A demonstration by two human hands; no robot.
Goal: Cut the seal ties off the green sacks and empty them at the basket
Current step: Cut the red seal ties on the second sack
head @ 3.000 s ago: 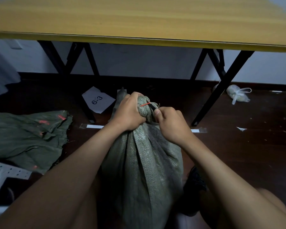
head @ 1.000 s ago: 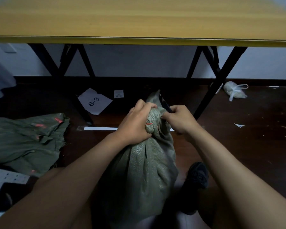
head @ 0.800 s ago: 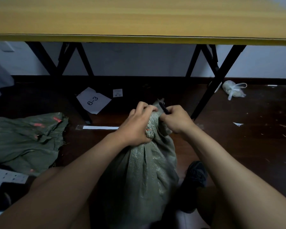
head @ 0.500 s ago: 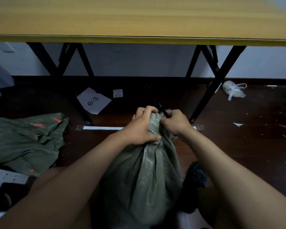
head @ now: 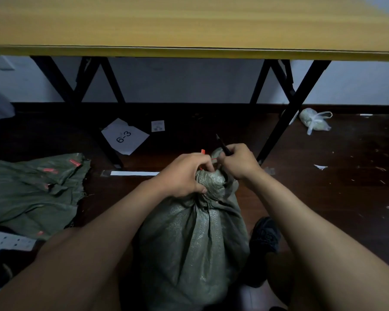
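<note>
A full green woven sack stands upright on the dark floor between my forearms. My left hand grips its bunched neck, fingers pinching a red seal tie that sticks up from the neck. My right hand is closed around a thin black cutting tool whose tip points up and away, right beside the tie. The tool's lower part is hidden in my fist.
Emptied green sacks with red ties lie on the floor at left. A yellow table on black legs stands ahead. A paper marked 6-3, a white plastic bag and a white perforated basket edge are around.
The red tie now stands free above the sack's neck between my hands. The black tool's tip has risen higher, and the sack's top flap has dropped behind my hands.
</note>
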